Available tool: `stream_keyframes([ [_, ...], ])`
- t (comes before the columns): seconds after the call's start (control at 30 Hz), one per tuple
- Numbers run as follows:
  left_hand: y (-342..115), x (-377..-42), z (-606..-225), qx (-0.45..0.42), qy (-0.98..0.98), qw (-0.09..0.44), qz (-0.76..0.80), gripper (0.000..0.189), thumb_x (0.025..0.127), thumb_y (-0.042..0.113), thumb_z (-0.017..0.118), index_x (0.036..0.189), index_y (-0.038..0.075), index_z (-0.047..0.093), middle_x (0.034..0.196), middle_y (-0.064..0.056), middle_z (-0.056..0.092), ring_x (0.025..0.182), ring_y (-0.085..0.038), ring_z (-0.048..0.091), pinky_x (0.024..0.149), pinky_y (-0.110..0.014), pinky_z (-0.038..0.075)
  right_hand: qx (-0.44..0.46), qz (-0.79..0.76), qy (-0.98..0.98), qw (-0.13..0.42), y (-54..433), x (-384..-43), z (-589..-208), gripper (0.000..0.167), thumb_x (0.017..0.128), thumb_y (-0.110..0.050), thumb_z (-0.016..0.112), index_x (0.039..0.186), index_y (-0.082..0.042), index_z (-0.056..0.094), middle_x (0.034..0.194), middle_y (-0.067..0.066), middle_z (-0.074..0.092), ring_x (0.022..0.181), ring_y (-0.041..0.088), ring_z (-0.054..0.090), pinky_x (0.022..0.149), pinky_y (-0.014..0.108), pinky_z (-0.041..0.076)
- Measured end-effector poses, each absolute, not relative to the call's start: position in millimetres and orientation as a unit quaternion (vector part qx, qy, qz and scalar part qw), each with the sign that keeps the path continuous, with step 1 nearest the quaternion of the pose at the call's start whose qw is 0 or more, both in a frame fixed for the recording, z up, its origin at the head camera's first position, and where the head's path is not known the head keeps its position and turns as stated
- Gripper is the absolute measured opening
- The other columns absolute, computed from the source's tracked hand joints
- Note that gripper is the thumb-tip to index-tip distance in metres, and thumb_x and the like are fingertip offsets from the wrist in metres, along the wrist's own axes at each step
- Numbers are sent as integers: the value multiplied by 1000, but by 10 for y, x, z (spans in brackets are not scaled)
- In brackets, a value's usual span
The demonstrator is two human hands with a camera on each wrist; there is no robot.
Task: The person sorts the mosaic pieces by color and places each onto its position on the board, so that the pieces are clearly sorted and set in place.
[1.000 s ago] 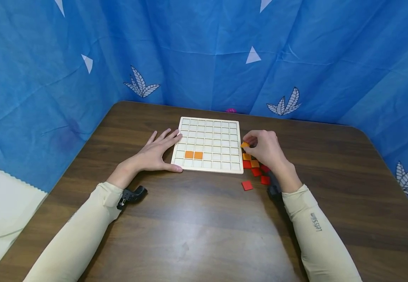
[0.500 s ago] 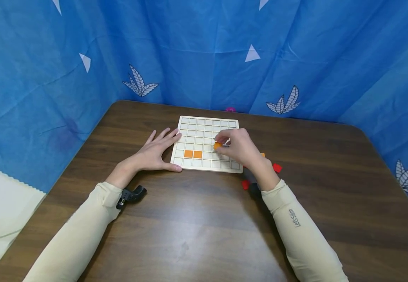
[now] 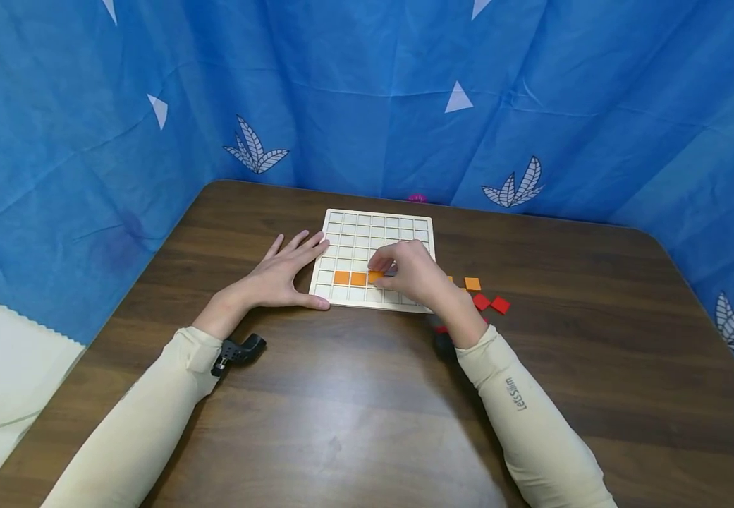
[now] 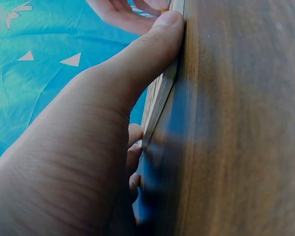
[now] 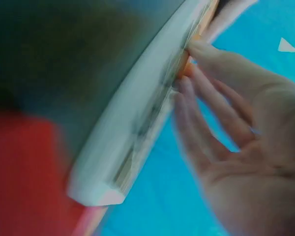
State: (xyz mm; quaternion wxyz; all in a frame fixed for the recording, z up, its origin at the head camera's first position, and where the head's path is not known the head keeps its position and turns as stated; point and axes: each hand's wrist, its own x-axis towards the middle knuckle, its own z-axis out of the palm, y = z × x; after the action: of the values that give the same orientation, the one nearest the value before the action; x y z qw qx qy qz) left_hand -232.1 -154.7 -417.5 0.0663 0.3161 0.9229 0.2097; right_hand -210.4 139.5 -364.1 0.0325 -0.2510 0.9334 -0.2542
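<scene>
A pale wooden grid board (image 3: pixel 363 241) lies flat on the table. Two orange square tiles, the left one (image 3: pixel 341 278) and its neighbour (image 3: pixel 357 279), sit side by side in a row near its front. My right hand (image 3: pixel 407 271) reaches over the board and pinches a third orange tile (image 3: pixel 376 277) at the cell just right of them. In the right wrist view, thumb and fingertips meet at an orange tile (image 5: pixel 185 70) by the board's surface. My left hand (image 3: pixel 274 279) rests with spread fingers along the board's left edge, its thumb at the near left corner.
Right of the board lie loose tiles, among them an orange one (image 3: pixel 472 283) and a red one (image 3: pixel 500 305); the right forearm partly hides others. A blue curtain (image 3: pixel 373 106) hangs behind the wooden table (image 3: pixel 341 395).
My right hand has carried an orange tile leftward from the loose tiles across the board, down to the cell beside the two orange ones. The left hand stays in place.
</scene>
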Motion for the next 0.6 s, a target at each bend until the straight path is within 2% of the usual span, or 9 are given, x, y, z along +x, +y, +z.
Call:
stream_keyframes([
  [0.3, -1536, -2299, -4177, 315, 923, 71, 210, 123, 79, 75, 78, 171, 19, 19, 179, -3, 12, 165, -35, 3, 129, -65, -5, -248, -243, 937, 26, 1384, -2044, -3667, 22, 82, -11, 92, 103, -12, 84, 95, 0, 81, 90, 16, 73, 87, 36, 60],
  [0.6, -1555, -2305, -4175, 314, 924, 65, 210, 123, 78, 74, 80, 170, 18, 21, 179, -4, 13, 165, -36, 3, 129, -65, -5, -241, -242, 940, 13, 1469, -1977, -3621, 26, 88, -15, 87, 113, -9, 82, 104, 6, 81, 97, 22, 73, 89, 38, 61],
])
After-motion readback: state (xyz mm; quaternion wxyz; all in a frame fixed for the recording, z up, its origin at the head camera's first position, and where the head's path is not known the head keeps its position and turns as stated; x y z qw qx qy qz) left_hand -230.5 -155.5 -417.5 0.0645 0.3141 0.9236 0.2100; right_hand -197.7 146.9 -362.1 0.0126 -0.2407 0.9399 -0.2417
